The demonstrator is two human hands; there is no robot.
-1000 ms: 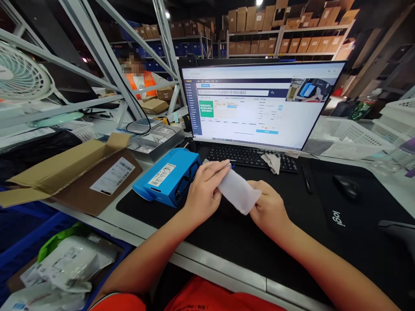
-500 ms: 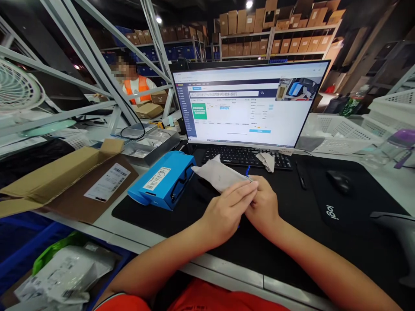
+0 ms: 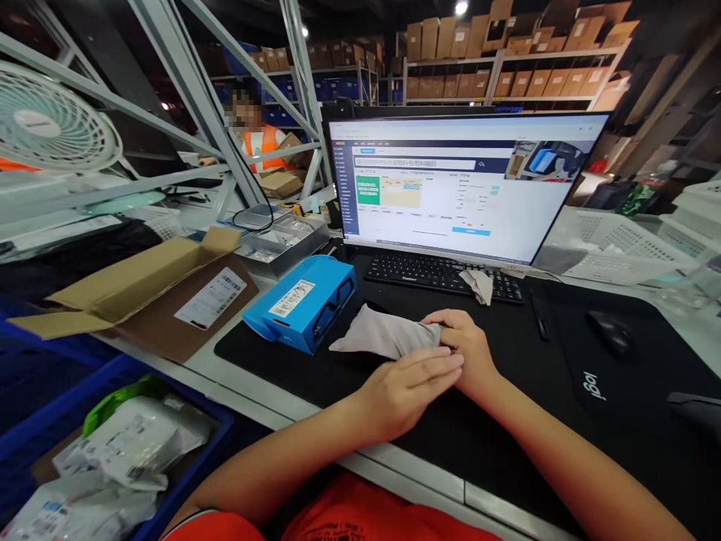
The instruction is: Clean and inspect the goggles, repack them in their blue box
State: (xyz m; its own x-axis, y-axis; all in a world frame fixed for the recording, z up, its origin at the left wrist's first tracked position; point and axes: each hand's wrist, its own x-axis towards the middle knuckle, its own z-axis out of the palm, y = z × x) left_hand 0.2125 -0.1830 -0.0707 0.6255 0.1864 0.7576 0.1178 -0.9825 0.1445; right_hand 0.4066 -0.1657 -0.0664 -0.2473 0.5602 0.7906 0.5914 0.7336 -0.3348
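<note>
A grey soft pouch (image 3: 386, 338) lies on the black desk mat (image 3: 507, 391) in front of the keyboard (image 3: 439, 275). My right hand (image 3: 470, 349) is closed on the pouch's right end. My left hand (image 3: 411, 387) lies in front of it with fingers stretched flat, its fingertips touching the right hand and the pouch's end. A blue box (image 3: 304, 300) with a white label sits just left of the pouch.
An open cardboard box (image 3: 129, 289) lies at the left, a metal tray (image 3: 285, 244) behind it. The monitor (image 3: 462, 184) stands behind the keyboard, a crumpled cloth (image 3: 478, 284) on the keys. A mouse (image 3: 611, 330) sits right. A blue bin (image 3: 185, 481) holds bagged items. A person in an orange vest (image 3: 262, 143) works beyond.
The pouch was raised between both hands, then lowered onto the mat. My left hand slid from its left end to the right end and now lies flat.
</note>
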